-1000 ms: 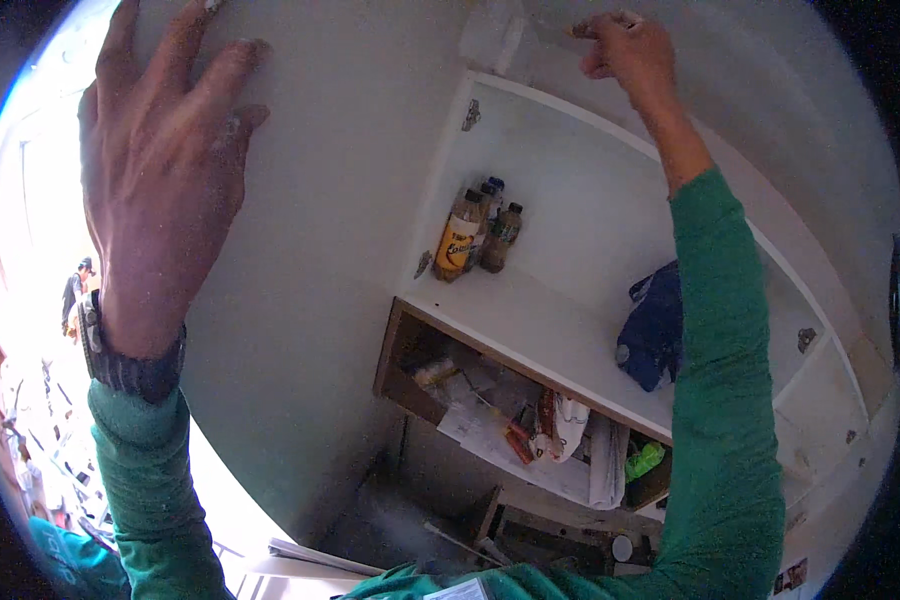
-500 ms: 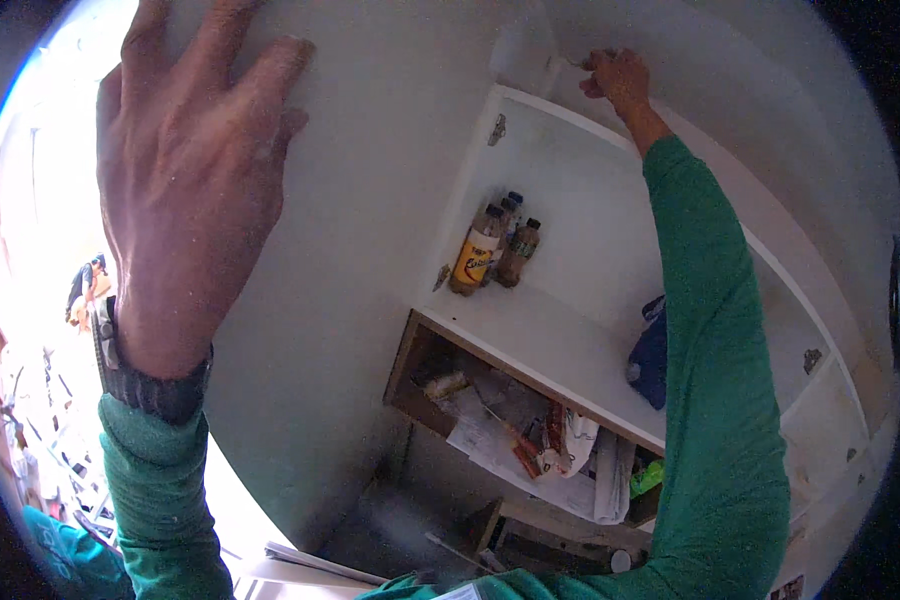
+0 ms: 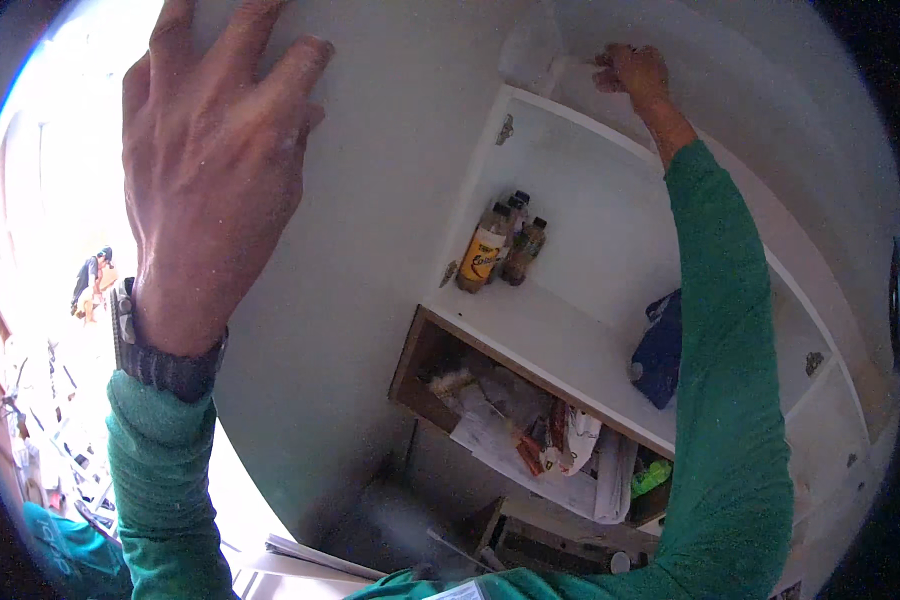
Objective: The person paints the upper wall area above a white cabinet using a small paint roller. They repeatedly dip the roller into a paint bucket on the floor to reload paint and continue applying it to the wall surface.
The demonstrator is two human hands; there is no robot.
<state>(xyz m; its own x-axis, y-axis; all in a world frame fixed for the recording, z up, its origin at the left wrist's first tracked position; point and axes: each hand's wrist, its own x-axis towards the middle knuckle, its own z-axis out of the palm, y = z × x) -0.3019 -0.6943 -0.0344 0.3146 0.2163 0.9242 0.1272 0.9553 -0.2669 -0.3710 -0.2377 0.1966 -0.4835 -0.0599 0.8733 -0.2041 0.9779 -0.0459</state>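
Note:
My left hand (image 3: 215, 160) is raised with its fingers stretched and spread against the pale wall (image 3: 370, 200); a dark watch (image 3: 175, 365) circles that wrist. At the far right, my right hand (image 3: 638, 75) reaches up above the top edge of the white cabinet (image 3: 610, 135). Its fingers are closed in a pinch near the wall's corner, and what lies between them is too small and blurred to name. Below that arm, several capped bottles (image 3: 483, 255) of brownish liquid stand at the left inside the cabinet, one with a yellow label. A dark blue bag (image 3: 657, 355) sits beside my right forearm.
Beneath the cabinet, a brown open compartment (image 3: 410, 370) holds papers (image 3: 510, 455), a brush (image 3: 451, 382) and a green item (image 3: 652, 478). Metal hinges (image 3: 507, 129) show on the cabinet's sides. At the bright left opening, another person (image 3: 92, 280) crouches farther off.
Both hands have shifted slightly to the right in the picture, the left one also a little lower. The left stays spread and the right stays pinched, still above the cabinet's top.

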